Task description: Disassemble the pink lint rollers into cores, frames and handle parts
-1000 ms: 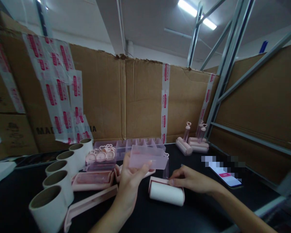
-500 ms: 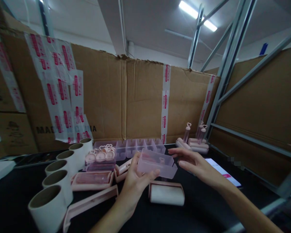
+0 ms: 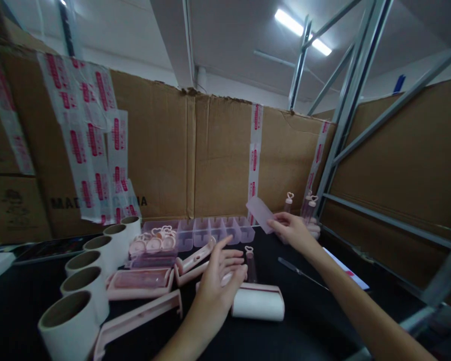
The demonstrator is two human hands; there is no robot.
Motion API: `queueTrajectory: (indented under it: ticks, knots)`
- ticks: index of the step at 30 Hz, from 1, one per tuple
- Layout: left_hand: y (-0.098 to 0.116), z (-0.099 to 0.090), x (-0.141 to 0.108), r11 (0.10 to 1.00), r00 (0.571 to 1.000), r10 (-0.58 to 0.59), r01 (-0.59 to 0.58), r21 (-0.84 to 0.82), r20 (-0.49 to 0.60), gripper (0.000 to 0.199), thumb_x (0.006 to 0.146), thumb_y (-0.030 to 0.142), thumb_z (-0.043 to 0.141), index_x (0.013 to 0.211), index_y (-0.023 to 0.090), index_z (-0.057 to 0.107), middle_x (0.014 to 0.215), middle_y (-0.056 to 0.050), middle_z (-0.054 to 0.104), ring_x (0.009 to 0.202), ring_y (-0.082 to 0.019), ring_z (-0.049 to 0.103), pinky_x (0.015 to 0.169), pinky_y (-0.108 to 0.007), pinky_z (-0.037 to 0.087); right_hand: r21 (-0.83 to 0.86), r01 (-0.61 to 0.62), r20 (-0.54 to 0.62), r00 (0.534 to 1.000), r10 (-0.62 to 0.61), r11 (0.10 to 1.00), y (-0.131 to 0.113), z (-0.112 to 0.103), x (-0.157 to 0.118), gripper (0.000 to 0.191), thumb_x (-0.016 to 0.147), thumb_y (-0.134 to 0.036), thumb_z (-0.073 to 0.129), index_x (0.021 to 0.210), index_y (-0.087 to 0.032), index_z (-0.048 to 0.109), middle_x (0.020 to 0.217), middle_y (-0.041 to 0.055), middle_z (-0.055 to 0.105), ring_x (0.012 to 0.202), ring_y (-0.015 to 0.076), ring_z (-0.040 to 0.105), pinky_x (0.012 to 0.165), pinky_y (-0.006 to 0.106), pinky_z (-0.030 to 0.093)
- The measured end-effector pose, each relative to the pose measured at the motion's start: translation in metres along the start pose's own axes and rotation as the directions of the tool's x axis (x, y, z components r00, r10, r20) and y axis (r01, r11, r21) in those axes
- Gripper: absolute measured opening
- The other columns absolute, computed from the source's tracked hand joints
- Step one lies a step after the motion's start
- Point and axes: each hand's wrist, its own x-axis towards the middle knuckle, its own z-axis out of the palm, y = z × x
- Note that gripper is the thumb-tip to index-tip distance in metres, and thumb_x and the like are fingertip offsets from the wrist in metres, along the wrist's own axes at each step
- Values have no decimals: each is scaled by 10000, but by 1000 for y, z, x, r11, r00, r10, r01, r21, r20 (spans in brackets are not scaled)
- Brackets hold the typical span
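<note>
My right hand [image 3: 291,229] pinches the near end of a small translucent lilac plastic box [image 3: 260,214], held tilted above the back of the table. My left hand [image 3: 222,281] is open, its fingers spread, just left of a white roll in a pink holder [image 3: 258,302]. Beyond that roll stands a clear tube with a heart-topped cap [image 3: 250,264]. Left of my left hand are a pink hinged piece [image 3: 191,263], a pink holder with a clear tube in it [image 3: 141,282] and a long pink bar [image 3: 141,316].
White cylinders [image 3: 69,321] line the left side. A divided lilac tray [image 3: 210,233] stands along the cardboard wall [image 3: 161,150], with several heart-topped caps [image 3: 154,243] at its left. A thin tool [image 3: 296,268] and a lit phone [image 3: 348,271] lie right. Capped tubes [image 3: 311,205] stand behind my right hand.
The lilac box has passed from my left hand to my right and moved up and to the right. My left hand has let go, and the capped tube behind the roll now shows.
</note>
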Motion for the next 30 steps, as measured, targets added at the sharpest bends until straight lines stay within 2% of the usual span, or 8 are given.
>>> queueTrajectory:
  ticks: [3,6,8,12,17,23,27,30]
  knots:
    - [0,-2,-5,970,1000,-4,-3,243,25,533,951,356,561,1446,239,402,1264,-128,617,1191,-282,621,1112,-516,414,-185,-141,-37,990,137,973,20,16,26,329,919,-416,681,1002,-100,724,987,136,752,953,280,710,858,391,543]
    - [5,-3,-9,901,997,-13,-21,432,76,466,964,327,536,1423,270,476,1307,-113,625,1247,-292,592,1135,-514,385,-324,-228,-43,973,227,918,33,33,42,305,962,-388,667,1134,-136,674,1136,100,700,1008,238,687,890,435,567]
    - [8,-4,-12,864,992,-3,-62,500,127,453,966,314,537,1416,278,508,1315,-105,641,1257,-293,591,1128,-499,400,-385,-245,-37,967,251,890,38,43,49,321,980,-373,650,1219,-159,642,1230,101,662,1060,238,672,906,445,572]
    - [10,-2,-16,810,975,18,-142,568,219,495,964,296,539,1456,278,498,1353,-100,645,1265,-293,601,1121,-487,431,-456,-235,-3,965,262,859,49,59,57,321,984,-356,645,1245,-169,635,1267,107,648,1087,246,664,919,448,570]
    - [6,0,-18,760,965,-22,-153,632,260,510,965,289,526,1472,249,491,1423,-117,607,1324,-311,566,1149,-519,413,-454,-212,24,968,250,866,62,72,60,340,984,-354,645,1263,-160,624,1275,110,643,1086,249,664,917,459,572]
    - [8,1,-20,716,958,-49,-164,678,283,507,980,275,491,1485,227,465,1437,-132,585,1371,-297,516,1175,-516,380,-355,-152,52,982,182,922,70,83,55,328,989,-351,639,1257,-162,626,1254,104,652,1053,238,674,890,440,585]
    - [7,1,-20,711,958,-42,-170,682,282,482,981,258,491,1462,244,470,1408,-116,592,1338,-282,537,1155,-495,398,-290,-109,-19,994,108,951,69,81,52,327,991,-354,635,1259,-166,624,1256,102,651,1054,237,673,894,445,582]
    - [6,1,-18,725,962,-17,-175,666,271,413,980,235,487,1392,242,512,1318,-101,622,1254,-263,584,1102,-455,437,-242,-50,-97,995,27,969,66,72,51,323,993,-366,629,1251,-172,626,1271,101,642,1079,242,661,919,460,568]
